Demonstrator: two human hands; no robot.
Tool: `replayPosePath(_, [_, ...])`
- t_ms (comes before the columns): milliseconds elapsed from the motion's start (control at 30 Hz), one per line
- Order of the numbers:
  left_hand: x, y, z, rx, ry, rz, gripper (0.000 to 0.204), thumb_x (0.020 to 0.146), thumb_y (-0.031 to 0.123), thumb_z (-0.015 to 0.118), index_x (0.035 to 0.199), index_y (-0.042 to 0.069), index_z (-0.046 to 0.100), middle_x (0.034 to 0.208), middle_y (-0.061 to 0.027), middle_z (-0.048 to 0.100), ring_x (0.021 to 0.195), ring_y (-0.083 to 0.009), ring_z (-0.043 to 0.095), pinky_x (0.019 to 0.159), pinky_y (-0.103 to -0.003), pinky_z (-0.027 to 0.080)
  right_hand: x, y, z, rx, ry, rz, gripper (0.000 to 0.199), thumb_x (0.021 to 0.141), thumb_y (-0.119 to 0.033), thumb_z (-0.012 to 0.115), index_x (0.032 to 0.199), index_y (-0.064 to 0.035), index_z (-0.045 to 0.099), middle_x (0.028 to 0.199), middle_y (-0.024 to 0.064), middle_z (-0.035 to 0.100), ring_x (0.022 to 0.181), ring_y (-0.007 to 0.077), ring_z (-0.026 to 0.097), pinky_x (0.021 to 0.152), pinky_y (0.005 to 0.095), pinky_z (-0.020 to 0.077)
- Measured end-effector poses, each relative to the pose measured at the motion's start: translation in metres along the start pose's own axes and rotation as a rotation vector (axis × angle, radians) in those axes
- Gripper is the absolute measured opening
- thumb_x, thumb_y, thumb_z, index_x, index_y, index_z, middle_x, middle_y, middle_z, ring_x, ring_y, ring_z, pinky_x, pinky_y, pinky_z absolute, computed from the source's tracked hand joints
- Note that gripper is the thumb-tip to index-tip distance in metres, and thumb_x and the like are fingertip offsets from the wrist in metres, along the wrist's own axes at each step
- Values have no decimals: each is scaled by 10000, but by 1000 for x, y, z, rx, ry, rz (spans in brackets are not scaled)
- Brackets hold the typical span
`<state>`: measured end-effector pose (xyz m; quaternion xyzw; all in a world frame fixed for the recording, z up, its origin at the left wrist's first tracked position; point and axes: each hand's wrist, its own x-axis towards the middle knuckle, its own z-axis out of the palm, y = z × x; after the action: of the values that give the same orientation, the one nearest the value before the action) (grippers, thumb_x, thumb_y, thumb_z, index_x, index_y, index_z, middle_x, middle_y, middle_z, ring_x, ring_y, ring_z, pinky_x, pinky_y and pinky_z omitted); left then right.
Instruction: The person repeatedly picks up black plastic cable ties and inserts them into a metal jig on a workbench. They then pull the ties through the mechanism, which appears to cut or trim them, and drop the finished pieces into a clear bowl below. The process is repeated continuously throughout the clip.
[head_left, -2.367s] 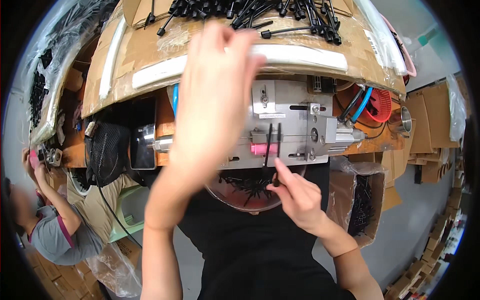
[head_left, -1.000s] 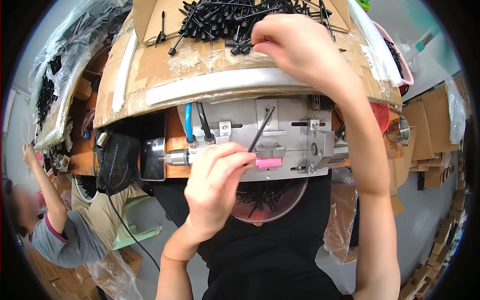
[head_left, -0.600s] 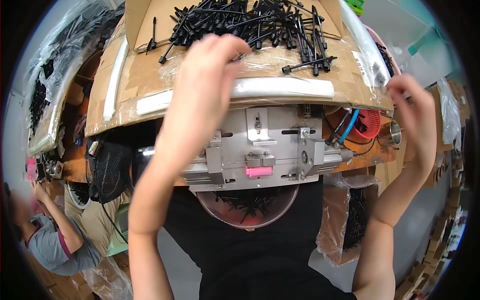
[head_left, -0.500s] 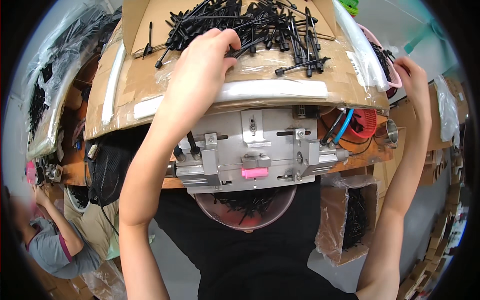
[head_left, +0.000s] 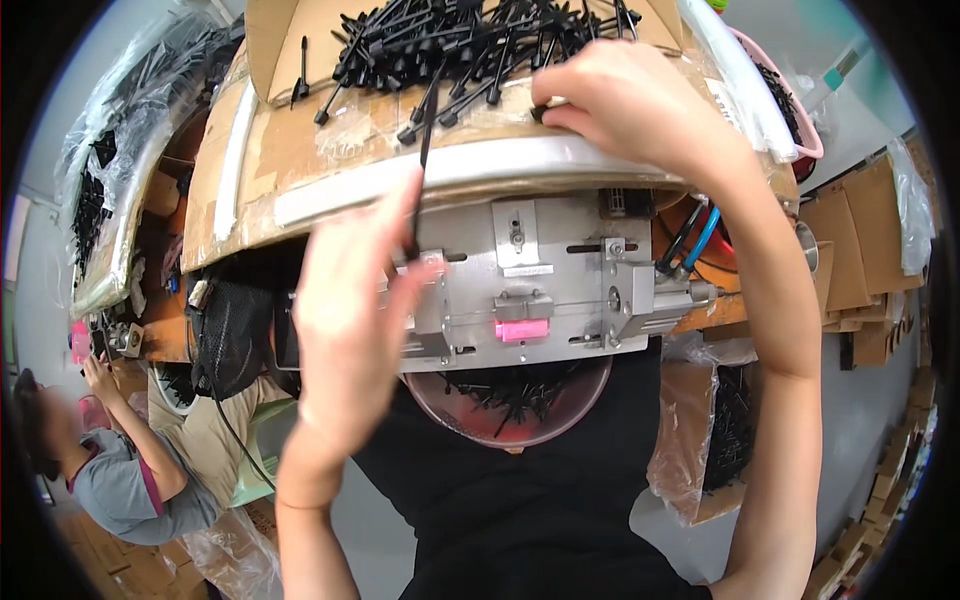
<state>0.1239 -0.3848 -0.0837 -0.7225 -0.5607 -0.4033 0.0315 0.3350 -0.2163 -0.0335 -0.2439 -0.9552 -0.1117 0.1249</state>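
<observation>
My left hand [head_left: 355, 310], partly smeared by motion, is over the left side of a metal fixture [head_left: 570, 233]. Its thumb and fingers grip a thin black plastic rod [head_left: 427, 140] that stands nearly upright. My right hand [head_left: 635, 110] is over the cardboard's near edge, pinching a small black piece [head_left: 540, 112] mostly covered by the fingers. Beyond both hands lies a heap of black rods with thicker ends [head_left: 430, 45] on the cardboard [head_left: 270, 150]. A pink block [head_left: 522, 330] sits at the middle of the fixture.
Below the fixture, a clear bowl [head_left: 440, 415] holds black pieces. A pink basket [head_left: 812, 135] stands at the far right, and a lined carton [head_left: 685, 440] of black parts at lower right. Blue tubing [head_left: 703, 238] runs beside the fixture. A co-worker [head_left: 140, 480] sits at the left.
My left hand has come back from the heap toward me, now with a rod in it. My right hand has moved left from the pink basket to the cardboard's edge, holding a small black piece.
</observation>
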Motion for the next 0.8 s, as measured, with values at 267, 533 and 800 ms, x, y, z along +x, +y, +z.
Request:
replayPosePath(267, [-109,55,53,44,-297,-28,698,748,104,759,1371,-55,485,893,-79,527,807,-238,523,731,-358,450,-42,-24,-57,945,604,418,211,958,-126,602,1107,15,651,903,111,708,753,135,650,633,240,500])
replayPosePath(533, [-106,55,71,68,-295,6,718,755,92,746,1389,-71,451,916,-87,525,840,-244,530,776,-373,457,-116,-71,-45,902,772,412,217,950,-75,584,1135,39,590,1012,176,668,815,183,626,670,258,491])
replayPosePath(800, [-49,46,37,51,-266,70,572,756,20,638,1315,-35,530,931,-100,522,916,-239,549,803,-330,479,-150,-185,49,727,449,470,519,703,101,760,1199,62,615,820,123,640,711,249,620,642,344,522])
